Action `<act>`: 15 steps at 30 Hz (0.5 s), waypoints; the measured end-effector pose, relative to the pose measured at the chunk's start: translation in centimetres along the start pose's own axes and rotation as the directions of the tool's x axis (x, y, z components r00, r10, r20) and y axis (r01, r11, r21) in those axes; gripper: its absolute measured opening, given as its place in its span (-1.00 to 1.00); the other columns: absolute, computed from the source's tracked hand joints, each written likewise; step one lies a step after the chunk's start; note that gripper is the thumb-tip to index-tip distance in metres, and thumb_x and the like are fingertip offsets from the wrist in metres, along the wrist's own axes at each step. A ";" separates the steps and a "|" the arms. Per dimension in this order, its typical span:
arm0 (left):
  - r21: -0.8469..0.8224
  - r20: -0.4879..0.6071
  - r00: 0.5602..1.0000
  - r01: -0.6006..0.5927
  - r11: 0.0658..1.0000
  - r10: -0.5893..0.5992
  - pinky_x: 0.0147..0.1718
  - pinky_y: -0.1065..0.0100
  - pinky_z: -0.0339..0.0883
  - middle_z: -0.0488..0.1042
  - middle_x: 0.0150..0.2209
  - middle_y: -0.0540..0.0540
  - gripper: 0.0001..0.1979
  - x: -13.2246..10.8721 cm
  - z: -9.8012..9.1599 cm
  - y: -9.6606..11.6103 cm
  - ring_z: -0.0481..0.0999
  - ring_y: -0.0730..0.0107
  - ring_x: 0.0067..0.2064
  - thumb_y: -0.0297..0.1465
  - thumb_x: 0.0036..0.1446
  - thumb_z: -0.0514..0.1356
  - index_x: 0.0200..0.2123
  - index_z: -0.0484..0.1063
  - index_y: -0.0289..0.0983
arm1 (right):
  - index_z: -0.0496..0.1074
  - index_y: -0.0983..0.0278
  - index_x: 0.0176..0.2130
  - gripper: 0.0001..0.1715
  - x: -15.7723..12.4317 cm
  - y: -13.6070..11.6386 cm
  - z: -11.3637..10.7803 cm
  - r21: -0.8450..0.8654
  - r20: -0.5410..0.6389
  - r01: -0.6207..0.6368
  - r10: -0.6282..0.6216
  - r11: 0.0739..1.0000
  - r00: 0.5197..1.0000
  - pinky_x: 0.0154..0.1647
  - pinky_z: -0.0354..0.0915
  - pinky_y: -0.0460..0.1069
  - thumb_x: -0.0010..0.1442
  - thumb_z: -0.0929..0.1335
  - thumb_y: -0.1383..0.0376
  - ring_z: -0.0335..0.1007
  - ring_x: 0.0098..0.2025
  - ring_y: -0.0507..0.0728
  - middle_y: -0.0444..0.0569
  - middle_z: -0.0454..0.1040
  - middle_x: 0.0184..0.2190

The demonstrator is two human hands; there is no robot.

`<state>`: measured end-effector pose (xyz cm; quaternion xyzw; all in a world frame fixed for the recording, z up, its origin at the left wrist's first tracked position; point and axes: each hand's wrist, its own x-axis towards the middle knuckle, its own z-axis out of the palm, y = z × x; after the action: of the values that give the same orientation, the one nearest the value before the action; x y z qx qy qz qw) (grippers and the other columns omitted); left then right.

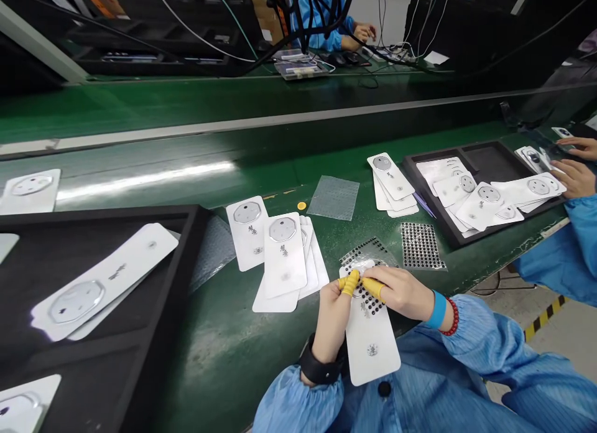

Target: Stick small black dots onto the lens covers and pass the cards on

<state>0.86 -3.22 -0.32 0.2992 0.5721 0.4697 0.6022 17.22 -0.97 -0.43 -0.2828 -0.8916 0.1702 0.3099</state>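
Note:
A white phone back cover [370, 352] with a ringed camera area at its top lies under both hands, its lower end near my lap. My left hand [336, 305] is closed at the camera area, yellow covers on its fingers; what its fingertips pinch is too small to tell. My right hand [402, 291], also with yellow finger covers, is closed on a clear sheet of small black dots [373, 303] lying over the cover. The fingertips of both hands almost meet. Another clear sheet of black dots [359, 254] shows just beyond my hands.
More white covers [285, 277] are piled left of my hands, others [394, 187] farther back. Black trays hold covers at left [140, 352] and right [485, 156]. A dot sheet [423, 246], bubble wrap [334, 198] and a yellow finger cover [301, 206] lie nearby. A co-worker's hands [576, 172] work at right.

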 end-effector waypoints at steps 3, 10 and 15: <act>0.017 -0.004 1.000 0.003 1.000 -0.003 -0.57 0.43 0.21 0.42 -0.66 0.02 -0.67 0.2 -0.1 -0.4 0.32 0.47 -0.58 -0.19 -0.16 0.36 -0.69 0.42 -0.31 | 0.48 0.34 -0.17 -0.78 -0.4 0.6 0.2 0.042 -0.008 -0.016 0.016 0.999 1.000 -0.12 0.55 0.09 0.39 0.24 0.36 0.56 -0.14 0.18 0.17 0.58 -0.15; 0.068 -0.066 0.993 -0.090 0.994 0.094 -0.10 0.23 0.44 0.64 -0.20 -0.21 -0.56 -0.8 -2.6 0.7 0.58 0.06 -0.05 -0.20 -0.14 0.40 -0.17 0.56 -0.29 | 0.51 0.31 -0.19 -0.80 -1.8 3.5 -0.1 0.224 -0.110 -0.297 0.327 0.928 0.939 -0.27 0.58 0.03 0.34 0.29 0.30 0.62 -0.27 0.15 0.09 0.61 -0.29; 0.078 -0.292 0.938 -0.169 0.982 0.185 -0.51 0.34 0.50 0.63 -0.43 -0.03 0.09 -4.5 -4.1 2.7 0.61 0.24 -0.46 -0.11 -0.04 0.40 0.41 -0.13 -0.22 | 0.51 0.30 -0.24 -0.72 -0.9 4.0 -1.7 0.443 -0.159 -0.401 0.510 0.802 0.845 -0.25 0.58 0.00 0.33 0.33 0.15 0.64 -0.30 0.12 0.05 0.63 -0.32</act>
<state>-3.26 -7.04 3.24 0.2909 0.6390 0.5466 0.4564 20.50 1.81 -1.42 -0.4427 -0.6928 0.3753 0.4280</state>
